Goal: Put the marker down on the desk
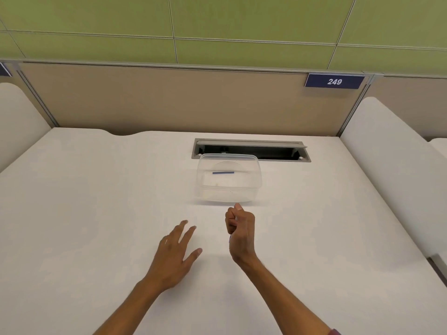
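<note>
A clear plastic container (251, 189) stands on the white desk (96, 201), just in front of the cable slot. Inside it lies something pale with a short blue strip (223, 172). My right hand (240, 228) hovers just in front of the container with its fingers curled. It grips a thin item (230, 238), of which only a bluish bit shows under the palm. My left hand (175, 255) lies low over the desk to the left of the right hand. Its fingers are straight and spread and hold nothing.
A grey cable slot (251, 149) with its flap open is set into the desk behind the container. A tan partition (157, 100) with a blue sign "249" (334, 81) closes the back. White rounded dividers (391, 155) stand on both sides.
</note>
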Demonstrator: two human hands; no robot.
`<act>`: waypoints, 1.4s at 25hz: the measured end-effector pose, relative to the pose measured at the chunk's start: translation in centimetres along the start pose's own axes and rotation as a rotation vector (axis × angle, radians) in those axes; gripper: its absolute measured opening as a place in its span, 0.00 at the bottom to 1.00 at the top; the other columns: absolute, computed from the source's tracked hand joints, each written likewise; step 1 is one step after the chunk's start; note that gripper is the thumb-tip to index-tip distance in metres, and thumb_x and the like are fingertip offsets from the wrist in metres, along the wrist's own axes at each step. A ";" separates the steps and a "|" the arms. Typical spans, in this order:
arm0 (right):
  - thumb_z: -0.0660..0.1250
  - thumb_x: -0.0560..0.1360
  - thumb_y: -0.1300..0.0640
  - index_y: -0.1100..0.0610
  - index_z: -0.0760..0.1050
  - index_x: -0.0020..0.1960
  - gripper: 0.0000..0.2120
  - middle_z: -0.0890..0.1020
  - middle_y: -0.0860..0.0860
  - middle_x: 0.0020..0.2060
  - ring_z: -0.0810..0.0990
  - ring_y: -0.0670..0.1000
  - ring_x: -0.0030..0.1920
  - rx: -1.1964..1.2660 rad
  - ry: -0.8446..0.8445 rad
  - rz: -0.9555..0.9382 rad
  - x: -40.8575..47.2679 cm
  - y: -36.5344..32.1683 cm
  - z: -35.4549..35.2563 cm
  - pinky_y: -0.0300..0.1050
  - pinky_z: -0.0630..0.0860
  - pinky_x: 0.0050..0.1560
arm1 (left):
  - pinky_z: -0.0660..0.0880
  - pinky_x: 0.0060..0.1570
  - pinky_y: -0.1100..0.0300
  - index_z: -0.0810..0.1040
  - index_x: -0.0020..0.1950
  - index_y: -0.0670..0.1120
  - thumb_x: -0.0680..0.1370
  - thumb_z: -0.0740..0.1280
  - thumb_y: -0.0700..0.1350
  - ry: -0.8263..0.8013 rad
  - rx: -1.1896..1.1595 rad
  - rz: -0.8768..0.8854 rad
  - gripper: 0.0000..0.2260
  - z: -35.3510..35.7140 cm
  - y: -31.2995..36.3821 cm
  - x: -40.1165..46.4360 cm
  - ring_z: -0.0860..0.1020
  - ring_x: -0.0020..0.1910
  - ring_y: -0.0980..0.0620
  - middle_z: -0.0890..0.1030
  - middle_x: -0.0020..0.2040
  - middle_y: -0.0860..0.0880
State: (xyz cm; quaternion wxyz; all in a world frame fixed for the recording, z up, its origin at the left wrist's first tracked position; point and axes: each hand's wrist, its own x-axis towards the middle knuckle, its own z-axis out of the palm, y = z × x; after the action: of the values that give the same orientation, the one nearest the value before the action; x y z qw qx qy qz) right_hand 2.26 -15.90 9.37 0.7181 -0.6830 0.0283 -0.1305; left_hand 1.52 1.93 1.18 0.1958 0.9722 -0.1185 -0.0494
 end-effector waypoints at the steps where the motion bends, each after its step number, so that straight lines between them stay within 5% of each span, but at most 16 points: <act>1: 0.52 0.74 0.43 0.46 0.53 0.26 0.20 0.55 0.43 0.22 0.52 0.45 0.27 -0.022 0.008 0.008 0.1 0.7 -0.1 0.44 0.49 0.31 | 0.47 0.74 0.51 0.50 0.77 0.55 0.78 0.49 0.65 -0.001 0.055 -0.001 0.30 0.8 -0.8 -0.1 0.46 0.77 0.52 0.44 0.79 0.51; 4: 0.51 0.74 0.43 0.46 0.53 0.26 0.20 0.55 0.43 0.22 0.52 0.46 0.27 -0.076 0.011 0.025 0.3 2.7 -0.4 0.44 0.49 0.31 | 0.39 0.73 0.50 0.45 0.77 0.55 0.75 0.41 0.69 0.013 0.108 -0.038 0.34 2.6 -2.6 -0.9 0.39 0.76 0.56 0.39 0.78 0.53; 11: 0.52 0.72 0.52 0.45 0.52 0.28 0.15 0.54 0.43 0.25 0.51 0.45 0.29 -0.067 0.048 0.035 0.4 5.0 -0.3 0.43 0.47 0.33 | 0.37 0.73 0.54 0.50 0.77 0.55 0.77 0.45 0.67 0.080 0.127 -0.057 0.31 3.7 -3.4 -1.6 0.44 0.76 0.58 0.49 0.79 0.55; 35: 0.50 0.70 0.49 0.45 0.53 0.25 0.15 0.55 0.44 0.23 0.52 0.45 0.28 -0.142 0.076 0.002 1.0 5.7 -0.3 0.46 0.48 0.33 | 0.42 0.75 0.51 0.51 0.77 0.55 0.77 0.45 0.67 0.109 0.096 -0.051 0.32 3.9 -3.2 -1.6 0.44 0.76 0.58 0.49 0.79 0.55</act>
State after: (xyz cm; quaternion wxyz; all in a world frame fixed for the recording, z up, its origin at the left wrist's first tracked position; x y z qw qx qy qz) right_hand 3.98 -16.23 3.89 0.6666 -0.7266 0.0654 -0.1532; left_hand 0.12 3.79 -3.57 0.1537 0.9844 -0.0849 0.0042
